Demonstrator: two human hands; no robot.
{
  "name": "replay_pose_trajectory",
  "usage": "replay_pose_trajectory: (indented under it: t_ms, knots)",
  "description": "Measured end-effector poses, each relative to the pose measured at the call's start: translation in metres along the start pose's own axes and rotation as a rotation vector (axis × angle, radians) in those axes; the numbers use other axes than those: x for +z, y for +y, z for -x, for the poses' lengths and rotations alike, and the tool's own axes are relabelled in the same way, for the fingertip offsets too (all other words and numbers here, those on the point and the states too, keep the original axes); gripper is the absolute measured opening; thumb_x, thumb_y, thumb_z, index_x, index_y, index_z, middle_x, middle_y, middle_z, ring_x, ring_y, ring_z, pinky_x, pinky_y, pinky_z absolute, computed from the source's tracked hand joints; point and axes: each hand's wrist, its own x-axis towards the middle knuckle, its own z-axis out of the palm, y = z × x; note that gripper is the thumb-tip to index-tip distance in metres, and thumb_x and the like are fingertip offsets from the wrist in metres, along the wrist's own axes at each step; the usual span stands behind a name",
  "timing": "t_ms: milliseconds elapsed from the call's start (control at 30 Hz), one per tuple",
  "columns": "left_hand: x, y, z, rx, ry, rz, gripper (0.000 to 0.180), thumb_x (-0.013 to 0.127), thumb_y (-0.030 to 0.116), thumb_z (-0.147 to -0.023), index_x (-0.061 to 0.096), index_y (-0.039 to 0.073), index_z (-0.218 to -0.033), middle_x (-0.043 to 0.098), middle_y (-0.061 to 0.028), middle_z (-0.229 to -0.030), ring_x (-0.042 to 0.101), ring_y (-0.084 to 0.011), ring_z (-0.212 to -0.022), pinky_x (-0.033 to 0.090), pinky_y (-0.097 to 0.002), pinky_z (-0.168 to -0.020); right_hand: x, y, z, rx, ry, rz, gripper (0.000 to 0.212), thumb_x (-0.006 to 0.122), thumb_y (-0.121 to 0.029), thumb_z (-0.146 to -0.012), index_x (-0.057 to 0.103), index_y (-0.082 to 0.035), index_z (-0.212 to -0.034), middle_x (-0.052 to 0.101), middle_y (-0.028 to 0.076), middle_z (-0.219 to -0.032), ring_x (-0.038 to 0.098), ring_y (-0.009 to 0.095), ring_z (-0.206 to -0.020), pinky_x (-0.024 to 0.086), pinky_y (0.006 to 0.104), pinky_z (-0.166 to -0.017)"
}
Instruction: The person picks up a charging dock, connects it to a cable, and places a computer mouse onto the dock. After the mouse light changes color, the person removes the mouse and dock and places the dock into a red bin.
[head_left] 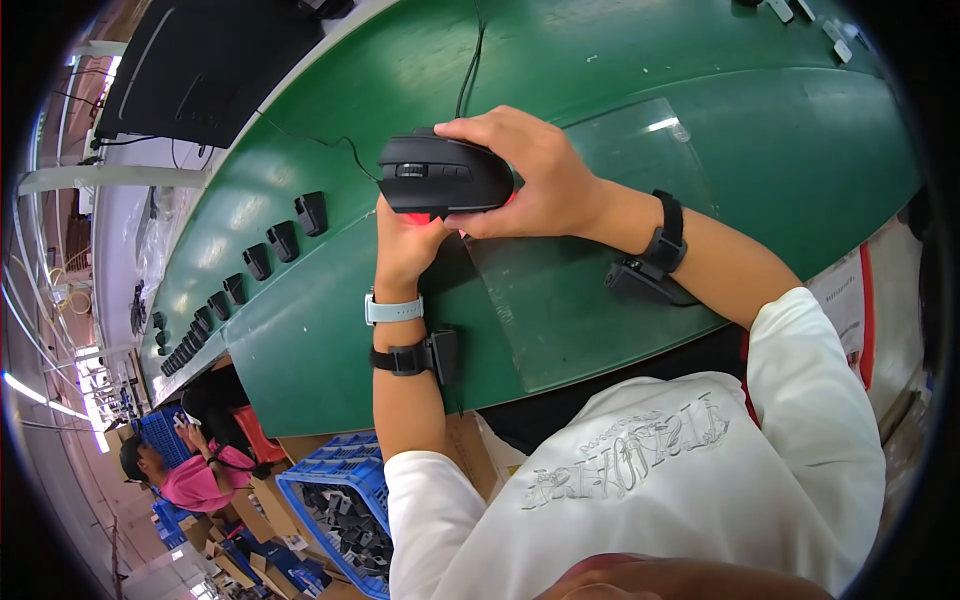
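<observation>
Currently I pinch the black computer mouse (450, 176) in my right hand (552, 182) above the green workbench (310, 372); my left hand (406, 247) is partly hidden behind it, so from here I can't tell its grip.

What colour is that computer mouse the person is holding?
The mouse is black, showing best in the head view.

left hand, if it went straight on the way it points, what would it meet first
Most likely the mouse, which overlaps the left hand in this view; whether they touch or the hand would slide beneath is unclear.
</observation>
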Motion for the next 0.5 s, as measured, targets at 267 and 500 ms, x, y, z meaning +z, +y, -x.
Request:
replay_pose_trajectory:
  t_ms: [267, 500]
  knots:
    - [-0.004, -0.010, 0.006, -0.085, 0.071, 0.042, 0.054, 0.077, 0.009, -0.087, 0.053, -0.001, -0.134, 0.068, -0.0069, -0.118, 0.066, -0.0170, -0.105, 0.055, -0.0339, -0.090, 0.000, 0.003, 0.000, -0.032, 0.062, -0.041, 0.073, 0.091, -0.021, -0.063, 0.064, -0.004, -0.128, 0.069, 0.011, -0.109, 0.065, 0.030, -0.093, 0.053, 0.0368, -0.081]
    - [-0.023, 0.002, -0.010, -0.105, 0.294, 0.044, 0.046, 0.066, 0.010, -0.097, 0.056, -0.003, -0.140, 0.068, -0.0068, -0.105, 0.064, -0.0136, -0.085, 0.053, -0.0267, -0.078, -0.021, 0.011, -0.001, -0.098, -0.764, -0.323, 0.059, 0.077, -0.022, -0.060, 0.069, -0.006, -0.116, 0.068, 0.012, -0.100, 0.062, 0.034, -0.089, 0.052, 0.0416, -0.077]
